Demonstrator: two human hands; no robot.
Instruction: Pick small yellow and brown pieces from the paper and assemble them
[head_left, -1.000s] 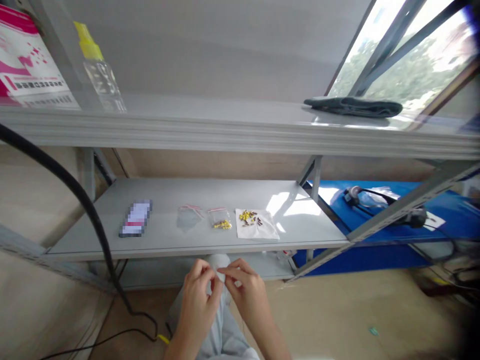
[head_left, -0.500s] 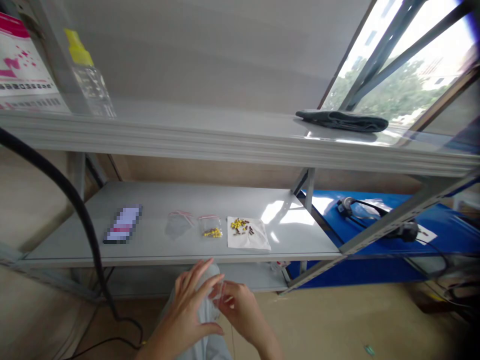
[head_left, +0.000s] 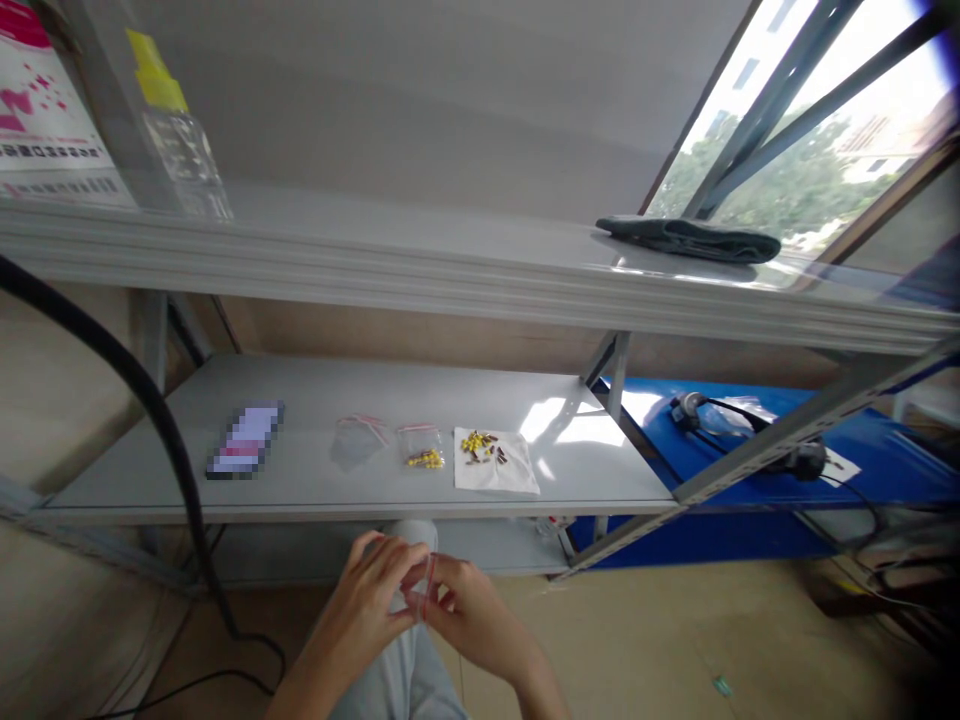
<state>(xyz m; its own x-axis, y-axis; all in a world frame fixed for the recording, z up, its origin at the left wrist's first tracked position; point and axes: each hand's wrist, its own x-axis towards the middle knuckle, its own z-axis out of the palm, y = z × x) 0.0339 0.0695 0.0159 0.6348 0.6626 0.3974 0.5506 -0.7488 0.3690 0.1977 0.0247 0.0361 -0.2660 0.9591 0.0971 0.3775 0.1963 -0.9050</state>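
In front of my knees, just below the shelf edge, my two hands meet at a small clear zip bag with a red strip. My right hand pinches it, thumb and fingers near the strip. The fingertips of my left hand are closed at its other side; the fingers hide much of the bag. On the shelf beyond lies another zip bag holding small yellow pieces. To its right, small yellow and dark brown pieces are scattered on a white tissue. Flat, clear zip bags lie to the left.
A phone with a blurred screen lies on the left of the grey shelf. Above are a yellow-capped bottle and a folded dark cloth. A black cable hangs at left; a blue surface holds cords at right.
My left hand has gone from spread fingers to closing at the bag beside my right hand. The bag's red strip now shows between the hands. The view has shifted slightly.
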